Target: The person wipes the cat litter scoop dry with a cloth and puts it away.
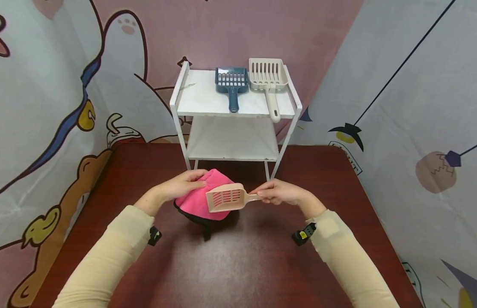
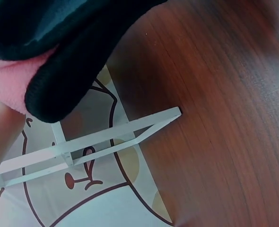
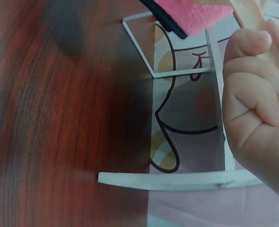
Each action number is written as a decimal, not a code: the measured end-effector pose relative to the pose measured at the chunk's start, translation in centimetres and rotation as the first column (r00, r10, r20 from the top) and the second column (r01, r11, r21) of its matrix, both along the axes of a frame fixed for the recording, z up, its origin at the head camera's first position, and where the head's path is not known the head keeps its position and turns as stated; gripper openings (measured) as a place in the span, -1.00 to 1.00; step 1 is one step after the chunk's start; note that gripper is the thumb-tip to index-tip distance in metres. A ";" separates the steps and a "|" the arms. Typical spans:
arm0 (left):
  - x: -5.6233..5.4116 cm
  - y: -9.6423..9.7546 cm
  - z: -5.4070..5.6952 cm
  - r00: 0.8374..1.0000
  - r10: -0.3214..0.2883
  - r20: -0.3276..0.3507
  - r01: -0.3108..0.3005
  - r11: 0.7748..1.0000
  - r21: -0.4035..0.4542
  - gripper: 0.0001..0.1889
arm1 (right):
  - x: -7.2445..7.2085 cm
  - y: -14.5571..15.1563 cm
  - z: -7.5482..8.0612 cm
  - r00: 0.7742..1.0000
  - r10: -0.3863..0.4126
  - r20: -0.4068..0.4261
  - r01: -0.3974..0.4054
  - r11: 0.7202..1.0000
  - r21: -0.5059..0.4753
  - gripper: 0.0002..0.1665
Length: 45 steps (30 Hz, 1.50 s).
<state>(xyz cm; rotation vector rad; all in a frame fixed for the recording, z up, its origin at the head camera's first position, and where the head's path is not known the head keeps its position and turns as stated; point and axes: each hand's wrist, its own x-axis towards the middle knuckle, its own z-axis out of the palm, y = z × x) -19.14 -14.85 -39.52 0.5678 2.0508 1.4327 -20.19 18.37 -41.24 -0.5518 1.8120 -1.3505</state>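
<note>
My left hand (image 1: 184,185) grips the upper left side of a soft pink fleece piece with black trim (image 1: 196,201); its exact kind is unclear. In the left wrist view the black edging of the pink fleece piece (image 2: 68,71) folds into thick rolls. My right hand (image 1: 278,191) holds a beige slotted litter scoop (image 1: 242,202) by its handle. The scoop's head lies in front of the fleece in the head view and hides part of it; whether they touch I cannot tell. The right wrist view shows curled fingers (image 3: 253,90) on the scoop's handle.
A white two-tier rack (image 1: 232,137) stands at the back of the brown table (image 1: 230,265). On its top shelf lie a blue litter scoop (image 1: 232,92) and a larger off-white litter scoop (image 1: 272,100), whose handle overhangs the front edge. Cartoon-printed sheets (image 1: 396,107) surround the table.
</note>
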 end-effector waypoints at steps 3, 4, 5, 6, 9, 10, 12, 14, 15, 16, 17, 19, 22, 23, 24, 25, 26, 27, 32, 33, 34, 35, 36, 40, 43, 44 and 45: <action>0.1 -0.2 0.0 1.000 0.000 -0.007 0.000 1.000 0.002 -0.67 | -0.1 0.5 -0.1 1.000 -0.016 0.005 0.016 1.000 -0.003 -0.56; 0.1 -0.3 0.0 1.000 0.000 -0.001 0.000 1.000 0.001 -0.67 | -0.1 0.6 -0.1 1.000 -0.021 0.008 0.021 1.000 -0.002 -0.55; 0.1 -0.4 0.0 1.000 0.001 0.002 -0.001 1.000 -0.002 -0.67 | -0.1 0.8 -0.2 0.999 -0.028 0.016 0.028 1.000 -0.002 -0.54; 0.1 -0.5 0.0 1.000 0.004 0.004 -0.004 1.000 -0.009 -0.66 | -0.2 0.9 -0.2 0.999 -0.035 0.023 0.035 0.999 -0.003 -0.54; 0.1 -1.1 -0.1 0.999 0.033 0.020 -0.032 0.999 -0.028 -0.64 | -0.3 1.5 -0.4 0.997 -0.065 0.051 0.066 0.998 -0.014 -0.60; 0.1 -1.4 -0.2 0.999 0.049 0.013 -0.048 0.998 -0.038 -0.63 | -0.3 1.7 -0.4 0.995 -0.078 0.063 0.079 0.997 -0.023 -0.64; 0.1 -1.9 -0.4 0.997 0.080 -0.011 -0.080 0.995 -0.060 -0.62 | -0.4 2.1 -0.5 0.993 -0.091 0.082 0.095 0.994 -0.051 -0.71; 0.0 -2.1 -0.7 0.994 0.104 -0.035 -0.107 0.992 -0.070 -0.61 | -0.4 2.4 -0.5 0.992 -0.084 0.093 0.092 0.992 -0.085 -0.74; -0.1 -2.2 -0.8 0.993 0.114 -0.045 -0.117 0.991 -0.072 -0.61 | -0.4 2.4 -0.4 0.992 -0.076 0.100 0.086 0.991 -0.105 -0.75; -0.2 -2.1 -1.0 0.991 0.122 -0.049 -0.126 0.989 -0.072 -0.61 | -0.5 2.4 -0.5 0.992 -0.062 0.106 0.075 0.989 -0.125 -0.75; -0.3 -1.9 -1.1 0.990 0.129 -0.050 -0.132 0.989 -0.070 -0.62 | -0.5 2.2 -0.5 0.993 -0.051 0.110 0.067 0.988 -0.142 -0.75; -0.5 -1.4 -1.3 0.990 0.135 -0.049 -0.138 0.988 -0.063 -0.63 | -0.6 1.8 -0.7 0.991 -0.034 0.127 0.056 0.984 -0.171 -0.77; -0.8 -0.4 -1.3 0.990 0.131 -0.055 -0.135 0.989 -0.061 -0.64 | -0.7 1.0 -1.0 0.988 -0.022 0.151 0.052 0.979 -0.196 -0.77; -0.8 -0.1 -1.3 0.990 0.128 -0.056 -0.131 0.990 -0.060 -0.65 | -0.7 0.8 -1.1 0.988 -0.022 0.155 0.053 0.978 -0.201 -0.77; -0.8 0.2 -1.4 0.991 0.122 -0.058 -0.125 0.990 -0.058 -0.65 | -0.7 0.6 -1.2 0.987 -0.016 0.162 0.050 0.977 -0.207 -0.77; -0.7 0.4 -1.4 0.992 0.116 -0.057 -0.119 0.991 -0.053 -0.64 | -0.7 0.4 -1.3 0.985 -0.010 0.171 0.047 0.976 -0.212 -0.77; -0.7 0.6 -1.4 0.992 0.112 -0.049 -0.114 0.992 -0.045 -0.63 | -0.7 0.2 -1.3 0.985 -0.003 0.175 0.041 0.976 -0.216 -0.77; -0.6 0.7 -1.5 0.993 0.109 -0.042 -0.111 0.993 -0.037 -0.62 | -0.7 0.0 -1.4 0.983 0.004 0.184 0.037 0.975 -0.219 -0.76; -0.4 1.3 -1.8 0.994 0.105 0.034 -0.105 0.994 0.017 -0.58 | -0.6 -0.4 -1.7 0.979 0.046 0.200 0.002 0.972 -0.236 -0.72; -0.4 1.4 -1.8 0.994 0.101 0.041 -0.102 0.994 0.024 -0.58 | -0.6 -0.5 -1.7 0.978 0.048 0.202 0.001 0.972 -0.236 -0.71; -0.4 1.4 -1.9 0.994 0.098 0.051 -0.100 0.994 0.033 -0.57 | -0.5 -0.5 -1.8 0.979 0.048 0.200 0.001 0.972 -0.237 -0.71; -0.4 1.4 -1.9 0.994 0.096 0.060 -0.098 0.994 0.039 -0.57 | -0.5 -0.5 -1.8 0.979 0.046 0.198 0.002 0.971 -0.237 -0.70; -0.4 1.4 -2.0 0.994 0.093 0.063 -0.095 0.995 0.042 -0.57 | -0.6 -0.4 -1.8 0.979 0.045 0.197 0.004 0.971 -0.241 -0.71; -0.3 1.2 -2.0 0.994 0.077 0.083 -0.082 0.995 0.065 -0.56 | -0.6 -0.3 -1.8 0.981 0.046 0.187 0.003 0.967 -0.254 -0.72; -0.3 1.1 -1.9 0.993 0.066 0.101 -0.074 0.994 0.078 -0.56 | -0.6 -0.2 -1.8 0.982 0.056 0.179 -0.008 0.965 -0.261 -0.73; -0.3 1.1 -2.0 0.992 0.063 0.108 -0.072 0.994 0.084 -0.56 | -0.6 -0.2 -1.8 0.983 0.060 0.175 -0.012 0.965 -0.263 -0.73; -0.2 1.1 -2.0 0.992 0.057 0.111 -0.067 0.994 0.090 -0.56 | -0.6 -0.1 -1.8 0.983 0.060 0.171 -0.014 0.965 -0.262 -0.72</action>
